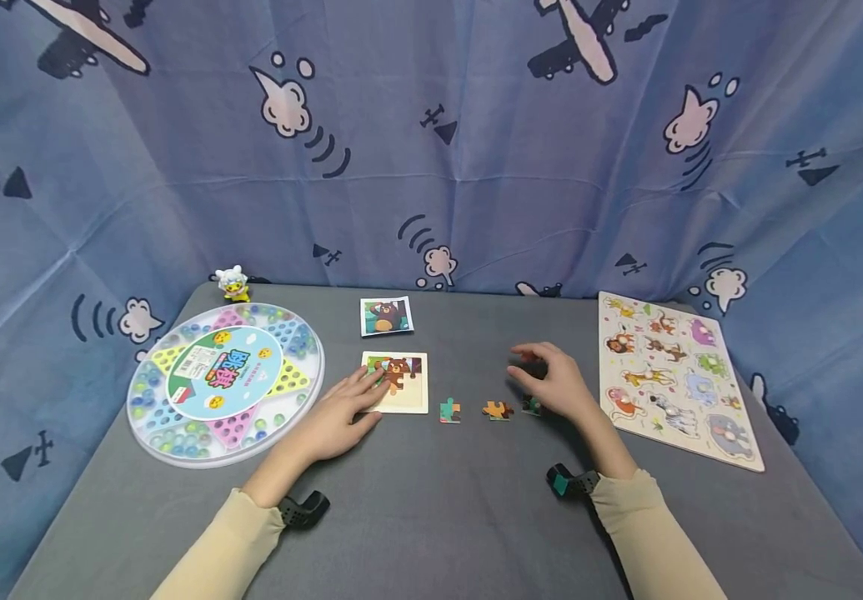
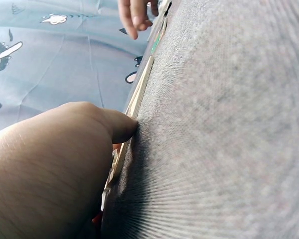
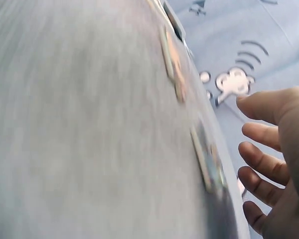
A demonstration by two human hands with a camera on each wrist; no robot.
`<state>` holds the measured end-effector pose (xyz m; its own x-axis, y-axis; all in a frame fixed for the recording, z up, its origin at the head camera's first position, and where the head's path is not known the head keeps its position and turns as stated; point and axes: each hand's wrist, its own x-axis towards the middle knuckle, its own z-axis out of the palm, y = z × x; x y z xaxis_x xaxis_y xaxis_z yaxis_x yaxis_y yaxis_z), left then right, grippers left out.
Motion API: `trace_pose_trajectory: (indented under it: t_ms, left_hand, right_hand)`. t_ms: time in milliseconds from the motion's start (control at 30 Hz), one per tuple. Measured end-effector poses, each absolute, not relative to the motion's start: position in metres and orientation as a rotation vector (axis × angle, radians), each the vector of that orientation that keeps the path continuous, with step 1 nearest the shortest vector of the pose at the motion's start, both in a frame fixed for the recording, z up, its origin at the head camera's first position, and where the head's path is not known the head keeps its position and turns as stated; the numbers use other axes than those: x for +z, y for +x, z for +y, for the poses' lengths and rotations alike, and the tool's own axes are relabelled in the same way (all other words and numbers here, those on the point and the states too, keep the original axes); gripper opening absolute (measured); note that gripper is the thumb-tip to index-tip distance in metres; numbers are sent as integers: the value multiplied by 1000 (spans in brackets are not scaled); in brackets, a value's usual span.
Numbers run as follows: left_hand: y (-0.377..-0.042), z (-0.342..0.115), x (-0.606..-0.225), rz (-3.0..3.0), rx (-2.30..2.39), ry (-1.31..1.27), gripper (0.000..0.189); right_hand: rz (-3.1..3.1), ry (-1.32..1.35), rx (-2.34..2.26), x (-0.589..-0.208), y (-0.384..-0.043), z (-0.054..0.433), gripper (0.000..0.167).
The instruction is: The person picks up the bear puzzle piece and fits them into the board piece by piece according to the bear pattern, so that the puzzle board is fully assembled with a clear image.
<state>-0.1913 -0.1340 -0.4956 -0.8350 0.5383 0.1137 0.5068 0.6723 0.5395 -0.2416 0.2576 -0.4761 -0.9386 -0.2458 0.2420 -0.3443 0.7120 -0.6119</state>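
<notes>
My left hand (image 1: 341, 417) rests with spread fingers on the left side of a small wooden jigsaw board (image 1: 416, 402), which shows part of a brown bear. In the left wrist view, the thumb (image 2: 122, 124) touches down beside the board's edge. My right hand (image 1: 551, 383) hovers with fingers apart, nothing between them, over a dark green puzzle piece (image 1: 532, 405) that it partly covers. Left of that lie an orange-brown puzzle piece (image 1: 498, 410) and a teal puzzle piece (image 1: 449, 411). The right wrist view is blurred, with two pieces beside the loosely bent fingers (image 3: 261, 162).
Behind the board lies a bear picture card (image 1: 387, 317). A round marble game board (image 1: 311, 392) occupies the left, with a small white-and-yellow figurine (image 1: 233, 284) behind it. An animal puzzle board (image 1: 671, 379) lies at the right. A patterned curtain (image 1: 476, 167) hangs behind the grey table (image 1: 431, 517).
</notes>
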Motion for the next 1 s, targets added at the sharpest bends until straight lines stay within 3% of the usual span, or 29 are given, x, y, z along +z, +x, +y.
trace_pose_trajectory:
  t_ms: [300,1000]
  left_hand:
    - [-191,-136,-496,2827,892,874,56]
    - [-192,-135,-496,2813,880,879,57]
  right_hand:
    - [-2787,401,1013,-484,-238,287,37]
    - [-2784,437,983,-497,-231,298,37]
